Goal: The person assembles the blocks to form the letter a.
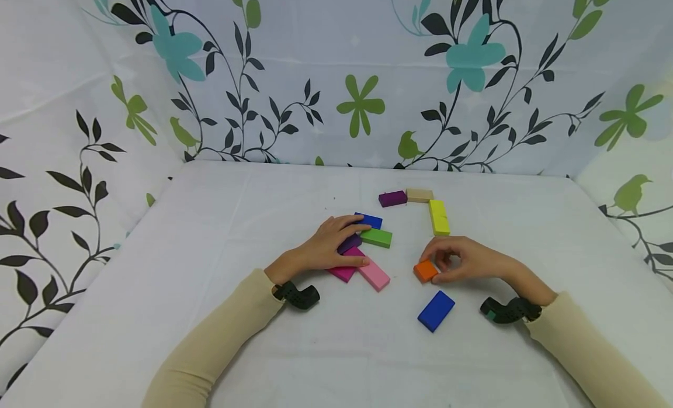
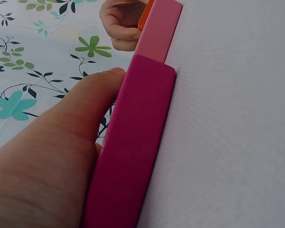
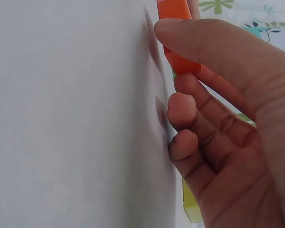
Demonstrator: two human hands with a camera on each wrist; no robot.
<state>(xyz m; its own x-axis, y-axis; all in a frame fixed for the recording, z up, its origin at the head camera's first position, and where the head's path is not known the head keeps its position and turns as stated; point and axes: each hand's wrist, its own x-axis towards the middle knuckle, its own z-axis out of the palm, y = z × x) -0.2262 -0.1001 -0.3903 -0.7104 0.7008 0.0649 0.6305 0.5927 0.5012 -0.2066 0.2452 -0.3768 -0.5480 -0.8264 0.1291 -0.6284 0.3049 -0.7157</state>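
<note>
In the head view my right hand [image 1: 468,259] pinches an orange block [image 1: 426,271] between thumb and fingers, low over the white cloth. The right wrist view shows the thumb on one side of that orange block [image 3: 180,59], the other fingers curled behind. My left hand [image 1: 333,242] lies spread over a cluster of blocks, its thumb on the pink block [image 1: 374,273] and its fingers by the green block [image 1: 376,238] and a blue block [image 1: 370,221]. Partly beneath it are a purple block [image 1: 349,243] and a magenta block [image 1: 343,273], seen close in the left wrist view.
Nearer the front lies another blue block [image 1: 436,311]. Behind the right hand, yellow blocks [image 1: 439,217], a tan block [image 1: 419,196] and a dark purple block [image 1: 392,199] form a bent row. A patterned curtain [image 1: 315,75] stands behind the white table [image 1: 263,361].
</note>
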